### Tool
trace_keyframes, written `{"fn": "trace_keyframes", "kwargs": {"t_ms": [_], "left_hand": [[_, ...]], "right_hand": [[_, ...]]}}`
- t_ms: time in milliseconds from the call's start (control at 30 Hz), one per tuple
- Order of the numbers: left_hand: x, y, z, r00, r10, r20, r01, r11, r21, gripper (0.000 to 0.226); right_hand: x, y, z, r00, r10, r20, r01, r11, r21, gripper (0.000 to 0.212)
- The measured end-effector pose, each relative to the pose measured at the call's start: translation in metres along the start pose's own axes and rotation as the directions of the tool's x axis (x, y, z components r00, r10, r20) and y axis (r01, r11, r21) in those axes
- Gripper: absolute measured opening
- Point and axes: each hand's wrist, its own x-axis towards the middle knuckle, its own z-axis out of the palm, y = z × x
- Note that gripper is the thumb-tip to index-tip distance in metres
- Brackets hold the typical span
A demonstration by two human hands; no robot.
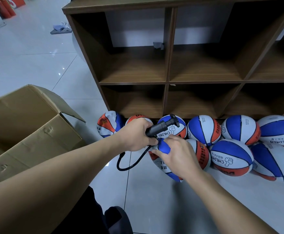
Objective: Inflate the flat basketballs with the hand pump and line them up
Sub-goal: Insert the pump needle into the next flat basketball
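My left hand (135, 135) grips the barrel of a black hand pump (162, 125), whose T-handle points up and right. Its black hose (131, 162) loops down and back up toward my hands. My right hand (175, 152) holds a flat, crumpled blue, white and orange basketball (163, 164) just above the floor. Where the hose tip meets the ball is hidden by my fingers. Several inflated basketballs in the same colours, such as one in the back row (203, 129) and one in front (231, 157), lie in two rows along the shelf's foot.
A brown wooden cubby shelf (167, 81) with open compartments stands right behind the balls. An open cardboard box (30, 132) sits on the floor at my left. Pale glossy floor tiles (36, 65) stretch to the far left, with cloth items and red objects far off.
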Motion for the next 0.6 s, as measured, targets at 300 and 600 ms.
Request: {"fn": "trace_keyframes", "kwargs": {"t_ms": [300, 600], "left_hand": [[0.0, -0.005, 0.004, 0.998, -0.032, 0.058, 0.032, 0.999, -0.006, 0.023], [0.001, -0.011, -0.009, 0.954, -0.096, 0.285, 0.116, 0.992, -0.053, 0.017]], "right_hand": [[-0.004, -0.006, 0.004, 1.0, 0.004, 0.011, -0.004, 1.0, -0.021, 0.052], [-0.01, -0.016, 0.018, 0.951, 0.242, 0.191, -0.276, 0.945, 0.174, 0.052]]}}
